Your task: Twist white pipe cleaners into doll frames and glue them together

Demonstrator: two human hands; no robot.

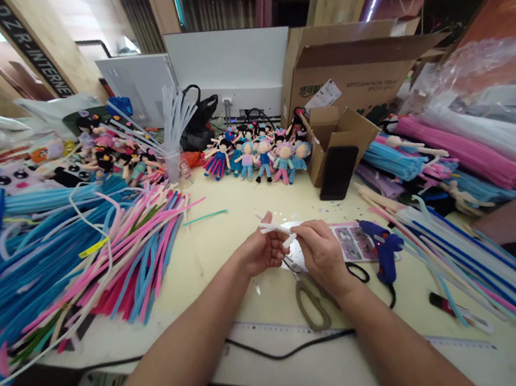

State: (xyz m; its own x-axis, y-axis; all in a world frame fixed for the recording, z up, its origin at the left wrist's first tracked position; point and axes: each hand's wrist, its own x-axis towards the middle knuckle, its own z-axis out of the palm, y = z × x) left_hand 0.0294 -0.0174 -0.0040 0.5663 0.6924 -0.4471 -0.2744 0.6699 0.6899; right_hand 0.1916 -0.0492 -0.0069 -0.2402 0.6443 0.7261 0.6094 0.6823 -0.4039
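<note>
Both forearms reach in from the near edge of the cream table (226, 237). Left hand (261, 252) and right hand (321, 253) meet above the scissors (310, 299), both pinching a small white pipe-cleaner figure (277, 229) between fingertips. Right of the scissors lies a blue glue gun (384, 250); beyond them stands a row of little dolls (259, 153).

white pipe cleaner piece (276, 229), bent, held above table

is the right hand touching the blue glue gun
Apart. The head view shows bare table and a printed card between the right hand and the blue glue gun.
</note>
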